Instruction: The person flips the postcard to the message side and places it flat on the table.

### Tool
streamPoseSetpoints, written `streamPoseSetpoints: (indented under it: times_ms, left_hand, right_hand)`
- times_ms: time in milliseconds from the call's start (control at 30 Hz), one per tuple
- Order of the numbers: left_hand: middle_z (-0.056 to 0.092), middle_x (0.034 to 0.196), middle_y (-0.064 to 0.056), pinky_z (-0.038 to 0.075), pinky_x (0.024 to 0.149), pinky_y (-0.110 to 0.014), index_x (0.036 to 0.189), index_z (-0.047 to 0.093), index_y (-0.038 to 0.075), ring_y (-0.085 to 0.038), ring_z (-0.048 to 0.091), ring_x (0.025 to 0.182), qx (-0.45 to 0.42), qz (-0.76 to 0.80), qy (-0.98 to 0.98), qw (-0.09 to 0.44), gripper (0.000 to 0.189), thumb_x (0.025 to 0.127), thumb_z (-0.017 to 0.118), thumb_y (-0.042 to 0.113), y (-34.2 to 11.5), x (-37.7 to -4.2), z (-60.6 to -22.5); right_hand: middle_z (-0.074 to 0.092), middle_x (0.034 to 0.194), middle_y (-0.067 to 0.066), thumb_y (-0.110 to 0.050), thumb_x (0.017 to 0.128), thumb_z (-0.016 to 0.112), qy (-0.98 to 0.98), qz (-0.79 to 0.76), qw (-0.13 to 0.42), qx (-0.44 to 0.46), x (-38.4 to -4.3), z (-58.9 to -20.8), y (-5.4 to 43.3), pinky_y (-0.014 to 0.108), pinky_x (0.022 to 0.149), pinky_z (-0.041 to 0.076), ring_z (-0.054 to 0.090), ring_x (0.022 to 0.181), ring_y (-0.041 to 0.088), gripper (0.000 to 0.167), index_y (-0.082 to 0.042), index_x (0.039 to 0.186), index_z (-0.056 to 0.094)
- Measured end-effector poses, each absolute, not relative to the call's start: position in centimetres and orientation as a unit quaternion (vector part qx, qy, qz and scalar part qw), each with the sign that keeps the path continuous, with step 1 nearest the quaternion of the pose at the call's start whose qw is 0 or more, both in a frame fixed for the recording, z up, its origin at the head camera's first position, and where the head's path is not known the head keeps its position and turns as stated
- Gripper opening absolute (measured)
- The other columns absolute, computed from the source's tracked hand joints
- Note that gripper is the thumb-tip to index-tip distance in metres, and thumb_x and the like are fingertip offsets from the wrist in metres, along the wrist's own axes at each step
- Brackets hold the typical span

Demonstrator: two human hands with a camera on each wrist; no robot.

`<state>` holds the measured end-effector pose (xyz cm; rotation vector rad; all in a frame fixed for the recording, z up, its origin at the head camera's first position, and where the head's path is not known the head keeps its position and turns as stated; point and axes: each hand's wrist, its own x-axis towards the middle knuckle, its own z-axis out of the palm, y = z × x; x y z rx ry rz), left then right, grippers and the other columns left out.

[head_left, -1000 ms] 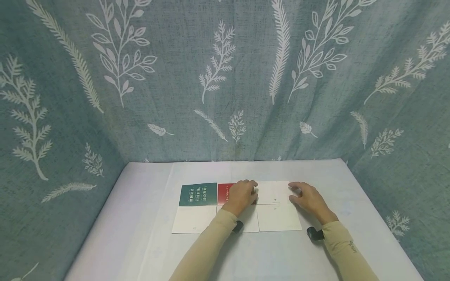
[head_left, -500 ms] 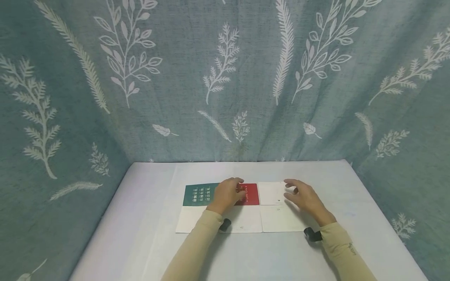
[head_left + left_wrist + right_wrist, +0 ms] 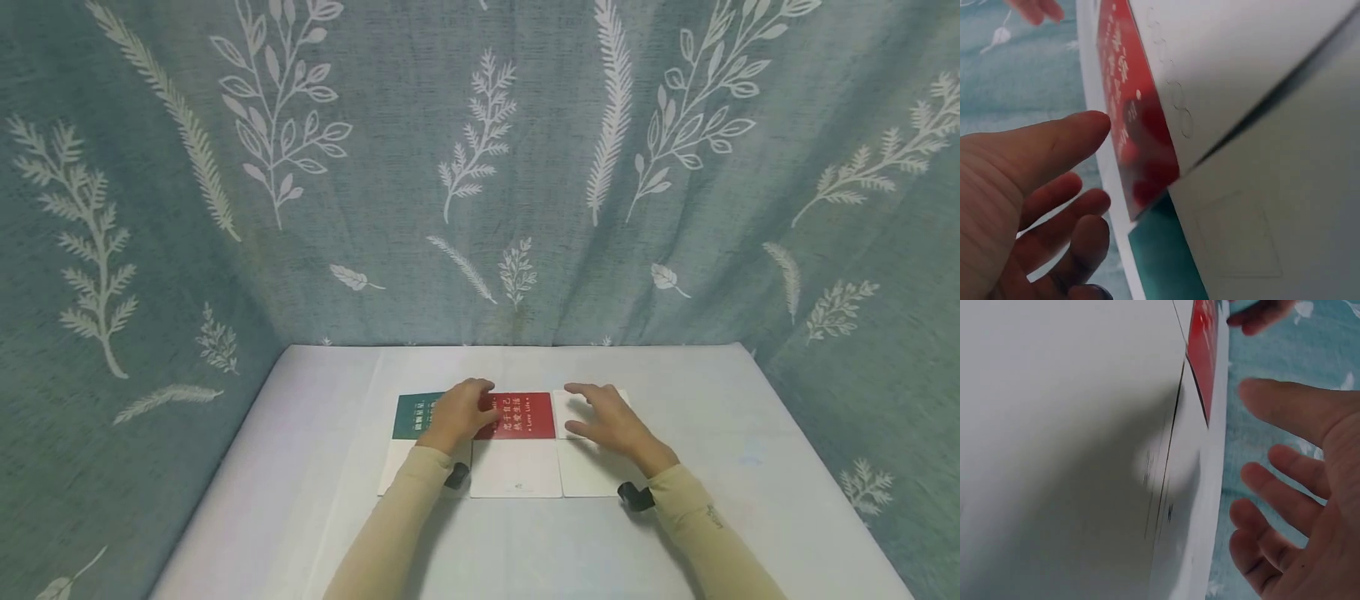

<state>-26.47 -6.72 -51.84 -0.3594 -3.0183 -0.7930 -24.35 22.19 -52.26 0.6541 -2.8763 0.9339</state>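
Observation:
My left hand [image 3: 456, 414] hovers over the seam between a green card [image 3: 408, 417] and a red card [image 3: 528, 412], both with pale lettering. Its fingers are loosely bent and hold nothing; in the left wrist view the thumb and fingertips stand apart beside the red card's edge. My right hand [image 3: 611, 422] is above the white upper-right card [image 3: 572, 410], partly covering it. Thumb and fingers are spread with nothing between them. White cards lie in the near row: one at left [image 3: 401, 467], one in the middle [image 3: 517, 471], one at right [image 3: 588, 475].
The cards lie edge to edge in two rows on a white table [image 3: 525, 550]. A leaf-patterned green-blue curtain [image 3: 405, 167] stands behind and at both sides. Small black devices sit at the left wrist [image 3: 457, 477] and right wrist [image 3: 636, 497].
My left hand has slid left from the red card's right part toward the green card, uncovering the red lettering. The right hand has moved left from the upper-right card's outer edge to over it.

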Motion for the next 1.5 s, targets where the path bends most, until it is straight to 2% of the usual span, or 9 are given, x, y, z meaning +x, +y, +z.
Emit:
streamPoseSetpoints:
  times_ms: [67,133,300,400,600,833,1067,1500]
  left_hand:
    - [0.064,0.133,-0.009,0.046,0.104,-0.047,0.134,0.064,0.010,-0.028,0.059,0.125,-0.108,-0.249,-0.962,-0.005,0.057,0.085,0.083,0.031,-7.1,-26.6,-52.0]
    - [0.063,0.136,-0.009,0.045,0.106,-0.048,0.137,0.061,0.010,-0.028,0.057,0.128,-0.101,-0.249,-0.963,-0.013,0.063,0.083,0.084,0.032,-7.4,-26.7,-52.1]
    - [0.061,0.140,-0.007,0.044,0.107,-0.048,0.148,0.051,0.013,-0.028,0.055,0.131,-0.084,-0.259,-0.961,-0.041,0.081,0.079,0.088,0.034,-7.9,-27.0,-52.2]
    - [0.061,0.140,-0.006,0.044,0.107,-0.049,0.150,0.047,0.013,-0.028,0.055,0.132,-0.078,-0.264,-0.960,-0.053,0.087,0.077,0.089,0.034,-8.1,-27.2,-52.3]
    - [0.062,0.139,-0.005,0.044,0.107,-0.049,0.148,0.051,0.014,-0.028,0.056,0.131,-0.086,-0.258,-0.961,-0.053,0.083,0.078,0.089,0.034,-8.0,-27.1,-52.3]
    - [0.065,0.131,-0.006,0.047,0.104,-0.048,0.144,0.055,0.014,-0.026,0.059,0.125,-0.094,-0.239,-0.965,-0.047,0.075,0.079,0.088,0.033,-7.9,-26.9,-52.2]
    - [0.066,0.124,-0.005,0.049,0.100,-0.046,0.140,0.059,0.013,-0.024,0.062,0.118,-0.101,-0.224,-0.968,-0.044,0.070,0.079,0.088,0.033,-7.8,-27.1,-52.1]
    - [0.063,0.130,-0.007,0.048,0.102,-0.049,0.141,0.059,0.012,-0.027,0.060,0.121,-0.097,-0.214,-0.970,-0.056,0.075,0.077,0.088,0.039,-7.9,-27.5,-52.0]
  right_hand:
    - [0.059,0.141,0.016,-0.022,0.087,0.081,-0.928,0.289,0.016,0.234,-24.7,-52.4,21.3,0.055,0.111,0.035,0.052,0.128,0.037,0.065,-0.003,0.143,0.053]
    - [0.057,0.143,0.016,-0.023,0.086,0.082,-0.928,0.281,0.003,0.245,-25.0,-52.4,20.5,0.056,0.112,0.033,0.051,0.129,0.037,0.070,-0.003,0.145,0.051]
    - [0.055,0.146,0.012,-0.029,0.084,0.084,-0.937,0.266,-0.034,0.223,-25.4,-52.3,19.2,0.051,0.101,0.042,0.047,0.118,0.031,0.077,-0.008,0.149,0.047]
    - [0.054,0.146,0.011,-0.030,0.084,0.084,-0.941,0.263,-0.046,0.210,-25.8,-52.3,18.8,0.049,0.099,0.043,0.046,0.115,0.029,0.078,-0.009,0.150,0.047]
    - [0.054,0.147,0.011,-0.032,0.082,0.086,-0.945,0.243,-0.067,0.208,-26.5,-52.5,18.2,0.048,0.100,0.041,0.046,0.113,0.028,0.082,-0.006,0.150,0.047]
    - [0.052,0.148,0.013,-0.028,0.081,0.086,-0.949,0.226,-0.072,0.207,-26.8,-52.9,17.7,0.055,0.112,0.031,0.045,0.132,0.034,0.082,-0.007,0.150,0.046]
    - [0.055,0.144,0.012,-0.030,0.080,0.087,-0.952,0.206,-0.066,0.214,-26.9,-52.6,17.5,0.051,0.100,0.040,0.047,0.114,0.030,0.082,-0.009,0.149,0.048]
    - [0.056,0.142,0.014,-0.032,0.082,0.085,-0.958,0.171,-0.068,0.222,-27.5,-52.1,17.4,0.055,0.103,0.038,0.047,0.120,0.034,0.081,-0.009,0.149,0.048]
